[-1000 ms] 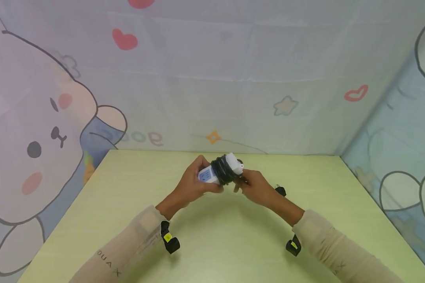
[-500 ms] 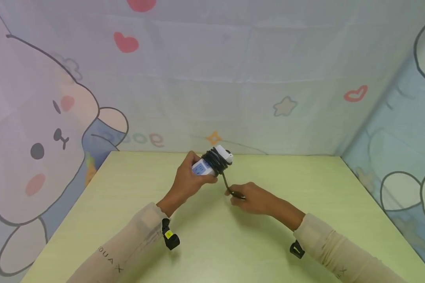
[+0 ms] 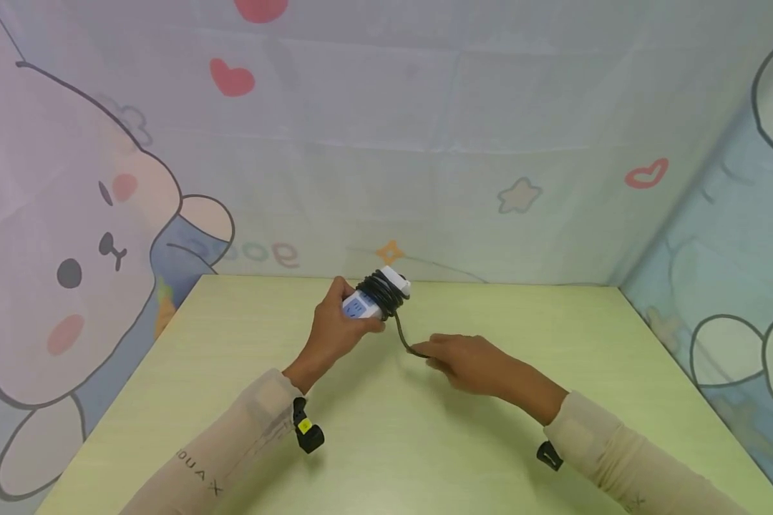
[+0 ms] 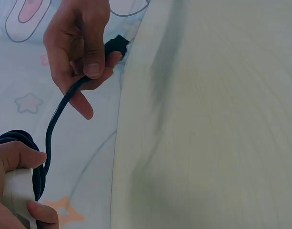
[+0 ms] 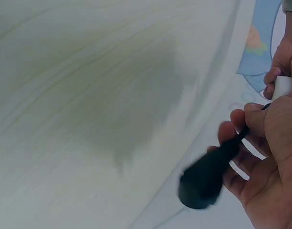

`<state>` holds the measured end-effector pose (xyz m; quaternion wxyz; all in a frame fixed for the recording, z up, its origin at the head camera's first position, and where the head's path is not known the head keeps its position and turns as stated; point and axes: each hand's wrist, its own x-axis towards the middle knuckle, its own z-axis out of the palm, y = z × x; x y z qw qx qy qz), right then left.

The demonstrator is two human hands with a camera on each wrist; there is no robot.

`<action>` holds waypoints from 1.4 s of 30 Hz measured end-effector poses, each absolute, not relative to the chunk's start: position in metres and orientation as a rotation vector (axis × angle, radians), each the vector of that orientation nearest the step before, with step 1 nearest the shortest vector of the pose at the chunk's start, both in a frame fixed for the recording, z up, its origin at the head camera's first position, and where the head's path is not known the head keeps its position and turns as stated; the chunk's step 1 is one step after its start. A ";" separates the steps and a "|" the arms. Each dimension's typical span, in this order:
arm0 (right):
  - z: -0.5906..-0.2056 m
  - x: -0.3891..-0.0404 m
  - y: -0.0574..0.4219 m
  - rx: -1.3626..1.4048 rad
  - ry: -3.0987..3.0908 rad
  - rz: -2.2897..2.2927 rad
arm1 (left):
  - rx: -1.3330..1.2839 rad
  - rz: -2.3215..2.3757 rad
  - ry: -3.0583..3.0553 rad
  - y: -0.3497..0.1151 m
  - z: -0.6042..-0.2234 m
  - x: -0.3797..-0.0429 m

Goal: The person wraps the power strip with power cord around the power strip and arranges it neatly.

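Note:
My left hand grips a white power strip with blue socket faces, held up over the table and tilted. Black cord is wound in several turns round the strip's far end. From the coil a loose length of cord runs across to my right hand, which pinches it between thumb and fingers. The black plug at the cord's end hangs out past the right fingers in the right wrist view; in the head view it is hidden behind that hand.
A pale yellow-green table lies under both hands. Behind it hangs a printed cloth backdrop, meeting the table's back edge, with more cloth at the sides. A black wrist camera sits below the left sleeve, another camera below the right.
My right hand has drawn away from the coil, down and to the right, pulling a length of cord loose. My left hand and the power strip have shifted left.

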<state>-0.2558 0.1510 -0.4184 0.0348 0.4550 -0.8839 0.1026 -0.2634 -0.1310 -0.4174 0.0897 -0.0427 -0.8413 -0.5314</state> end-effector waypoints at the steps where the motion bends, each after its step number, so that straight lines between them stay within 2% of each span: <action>1: -0.417 -0.255 0.150 1.415 -2.666 0.266 | -0.128 -1.570 -2.514 -0.131 -0.418 -0.263; 8: -0.410 -0.253 0.149 1.400 -2.257 -0.222 | -0.211 -1.398 -2.618 -0.132 -0.422 -0.261; 12: -0.403 -0.255 0.148 1.401 -2.005 -0.305 | -0.301 -1.311 -2.664 -0.131 -0.425 -0.260; 21: -0.380 -0.252 0.138 1.526 -1.742 -0.322 | -0.459 -1.148 -2.717 -0.126 -0.422 -0.256; 29: -0.371 -0.254 0.137 1.611 -1.693 -0.340 | -0.719 -0.988 -2.793 -0.119 -0.424 -0.252; 42: -0.370 -0.270 0.143 1.574 -1.839 -0.127 | -1.040 -1.095 -2.830 -0.113 -0.423 -0.247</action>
